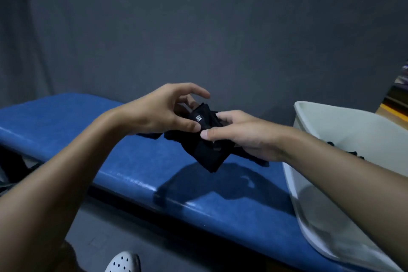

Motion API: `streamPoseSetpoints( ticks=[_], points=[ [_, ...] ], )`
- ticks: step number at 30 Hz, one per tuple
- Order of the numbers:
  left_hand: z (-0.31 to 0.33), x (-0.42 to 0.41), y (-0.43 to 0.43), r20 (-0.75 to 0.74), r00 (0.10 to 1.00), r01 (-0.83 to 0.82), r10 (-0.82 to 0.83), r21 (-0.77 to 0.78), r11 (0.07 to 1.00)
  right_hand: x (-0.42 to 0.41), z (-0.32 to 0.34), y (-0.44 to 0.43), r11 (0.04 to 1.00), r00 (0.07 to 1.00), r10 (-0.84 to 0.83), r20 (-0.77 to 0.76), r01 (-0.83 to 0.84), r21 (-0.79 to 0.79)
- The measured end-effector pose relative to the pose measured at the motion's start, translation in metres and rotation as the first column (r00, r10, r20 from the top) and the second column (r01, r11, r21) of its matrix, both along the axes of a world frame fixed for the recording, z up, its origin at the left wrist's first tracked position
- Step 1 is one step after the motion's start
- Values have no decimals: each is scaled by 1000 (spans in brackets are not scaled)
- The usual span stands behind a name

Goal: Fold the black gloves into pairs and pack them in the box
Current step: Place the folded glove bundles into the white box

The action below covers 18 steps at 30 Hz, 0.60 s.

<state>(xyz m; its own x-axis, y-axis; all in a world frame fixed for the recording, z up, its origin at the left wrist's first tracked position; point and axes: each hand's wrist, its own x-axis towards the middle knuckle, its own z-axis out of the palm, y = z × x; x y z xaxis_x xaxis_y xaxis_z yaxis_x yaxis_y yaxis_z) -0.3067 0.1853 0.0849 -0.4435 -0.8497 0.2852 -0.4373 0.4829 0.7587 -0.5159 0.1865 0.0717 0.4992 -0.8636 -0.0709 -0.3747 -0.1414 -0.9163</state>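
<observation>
One bundle of gloves (pixel 205 146) hangs above the bench (pixel 154 161), between both hands. The left hand (pixel 163 112) pinches its top and the right hand (pixel 240 134) grips its right side. The fold looks unfinished. The box (pixel 353 121) nearby on the right already holds some dark pieces (pixel 344 150); this pair is not yet packed.

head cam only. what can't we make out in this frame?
- Gloves, head view: black folds merge in dim light, and the left grip and right grip cover part; one glove or a pair, cannot tell.
- Box: the right forearm hides most of the inside; the right and bottom edges cut it off.
- Shoe: cut off by the bottom edge.
</observation>
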Motion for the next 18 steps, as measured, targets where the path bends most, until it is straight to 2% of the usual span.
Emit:
streamPoseSetpoints(
  ticks=[4,8,11,14,18],
  points=[
    [37,-14,11,56,998,10,-6,-66,998,-17,29,15,994,997,-59,50,64,-87],
    [63,-33,17,27,999,-37,40,-97,995,-43,56,31,962,980,-149,129,174,-212],
    [68,-58,14,-137,990,-42,29,-92,995,-68,69,37,909,951,-229,206,285,-303],
    [70,-94,11,-336,942,24,-31,-27,999,-96,75,39,875,923,-284,260,361,-323],
    [73,-142,4,-449,888,125,-98,32,992,-134,75,44,853,909,-331,253,403,-330]
  ],
)
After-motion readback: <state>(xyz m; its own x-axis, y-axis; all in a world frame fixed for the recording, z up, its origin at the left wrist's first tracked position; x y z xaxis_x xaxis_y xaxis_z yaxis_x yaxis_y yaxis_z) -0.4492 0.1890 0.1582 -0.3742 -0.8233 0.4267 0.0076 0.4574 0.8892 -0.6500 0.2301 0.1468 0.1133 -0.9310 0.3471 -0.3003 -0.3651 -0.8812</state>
